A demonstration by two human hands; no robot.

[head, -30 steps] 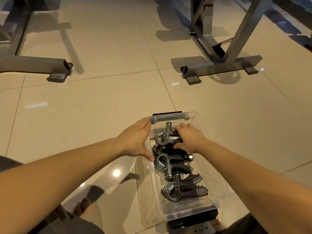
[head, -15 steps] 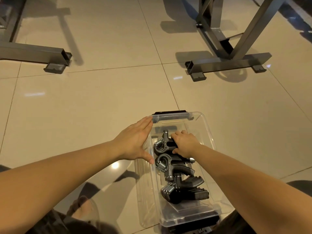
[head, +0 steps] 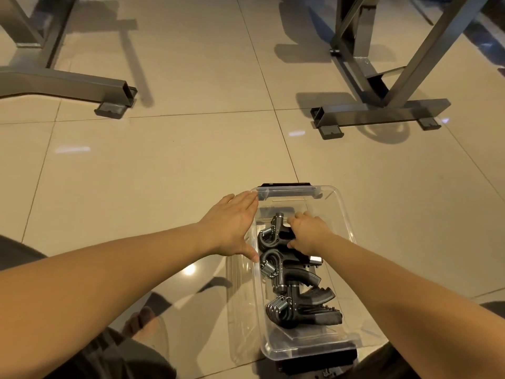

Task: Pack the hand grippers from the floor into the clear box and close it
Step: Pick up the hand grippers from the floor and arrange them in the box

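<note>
Floor (head: pixel 164 173): left hand (head: pixel 232 228) flat; right hand (head: pixel 308 236) grips gripper (head: pixel 273 240).

Clear box (head: pixel 289 193): colourless, see-through walls and rim.
Far latch (head: pixel 285 184): black.
Near latch (head: pixel 317 361): black.
Hand grippers (head: pixel 297 277): black handles, no pattern.
Springs (head: pixel 269 268): silver coils on the left side of the hand grippers.
Floor (head: pixel 164 173): glossy beige tiles; thin dark grout lines form a grid; white light spots.
Left frame (head: pixel 68 83): grey metal, far left.
Right frame (head: pixel 382 112): grey metal, far right — darker grey foot pads.
Shorts (head: pixel 109 359): dark grey, near left.
</note>
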